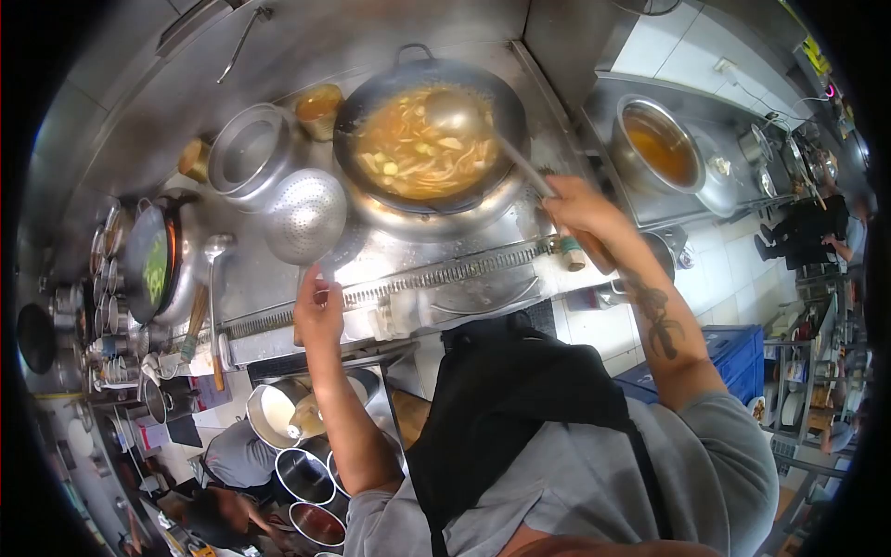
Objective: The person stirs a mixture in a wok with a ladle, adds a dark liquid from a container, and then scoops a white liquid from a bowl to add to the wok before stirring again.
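A black wok point(345, 153) stands on the burner at the back. In it lies an orange-red broth point(408, 139) with pale strips and yellowish pieces. My right hand point(587, 212) is closed round the handle of a ladle point(455, 113), whose bowl is in the broth at the wok's right half. Left of the wok, my left hand point(318, 308) is closed on the handle end of a perforated skimmer point(306, 215). The skimmer's bowl is held over the steel worktop, apart from the wok, and part of its handle is hidden by my fingers.
Metal bowls point(249, 153) and a container of orange sauce point(319, 104) stand left of the wok. A second wok with greens point(153, 265) is farther left. A pot of amber liquid point(661, 144) stands right. A person point(241, 455) is at lower left, near several pots.
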`<state>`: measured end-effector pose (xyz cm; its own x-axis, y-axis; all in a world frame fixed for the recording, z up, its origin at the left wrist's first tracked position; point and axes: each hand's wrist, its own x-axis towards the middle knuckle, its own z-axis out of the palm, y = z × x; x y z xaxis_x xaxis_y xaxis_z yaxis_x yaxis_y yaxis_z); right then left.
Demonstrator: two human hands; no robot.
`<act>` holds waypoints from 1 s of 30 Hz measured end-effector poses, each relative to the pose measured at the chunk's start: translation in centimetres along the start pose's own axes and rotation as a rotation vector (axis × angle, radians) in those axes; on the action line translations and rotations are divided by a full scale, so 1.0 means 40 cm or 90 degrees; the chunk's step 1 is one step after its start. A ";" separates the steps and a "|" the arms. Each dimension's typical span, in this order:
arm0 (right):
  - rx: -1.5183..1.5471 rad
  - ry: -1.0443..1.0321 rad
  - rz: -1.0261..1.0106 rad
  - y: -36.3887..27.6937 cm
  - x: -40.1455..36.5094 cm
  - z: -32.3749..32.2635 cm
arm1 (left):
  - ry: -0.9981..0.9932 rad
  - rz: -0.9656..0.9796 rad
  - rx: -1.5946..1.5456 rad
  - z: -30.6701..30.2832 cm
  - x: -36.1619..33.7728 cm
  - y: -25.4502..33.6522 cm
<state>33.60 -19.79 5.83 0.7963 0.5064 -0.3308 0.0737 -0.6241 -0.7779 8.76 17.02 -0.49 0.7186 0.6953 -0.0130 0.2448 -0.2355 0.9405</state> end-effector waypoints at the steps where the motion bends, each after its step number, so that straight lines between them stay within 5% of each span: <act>1: -0.055 0.052 0.000 -0.016 0.010 0.003 | 0.001 -0.011 -0.003 -0.009 0.003 -0.002; 5: -0.313 0.302 -0.048 0.069 0.168 0.120 | 0.023 0.001 -0.004 -0.016 0.010 -0.007; 11: 0.480 -0.058 0.197 -0.045 0.079 0.205 | 0.006 0.005 -0.029 -0.016 0.009 0.000; 13: 0.580 -0.025 0.153 -0.048 0.009 0.124 | 0.005 -0.018 -0.021 -0.028 0.011 0.002; 15: 0.505 -0.068 0.183 -0.066 -0.003 0.056 | 0.003 -0.017 -0.040 -0.040 0.019 -0.011; 18: 0.135 -0.005 0.015 -0.007 0.078 0.138 | 0.006 -0.028 -0.058 -0.034 0.020 -0.011; 20: 0.240 0.147 0.022 -0.142 0.016 0.236 | -0.004 -0.017 -0.050 -0.016 0.026 -0.010; 23: 0.505 -0.047 0.216 -0.119 0.081 0.295 | -0.031 0.014 -0.008 0.004 0.030 -0.022; 26: 0.650 -0.115 0.215 -0.130 -0.037 0.180 | -0.073 0.001 -0.024 0.015 0.031 -0.005; 29: 0.528 -0.079 0.203 -0.086 -0.067 0.098 | -0.089 -0.054 -0.105 -0.003 0.034 0.018; 30: 0.334 -0.036 0.174 -0.082 -0.045 0.103 | -0.088 -0.063 -0.114 -0.011 0.043 0.022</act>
<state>29.45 -16.21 6.80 0.7100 0.4090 -0.5733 -0.4473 -0.3668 -0.8157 9.93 18.33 0.46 0.7823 0.6062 -0.1431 0.2079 -0.0375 0.9774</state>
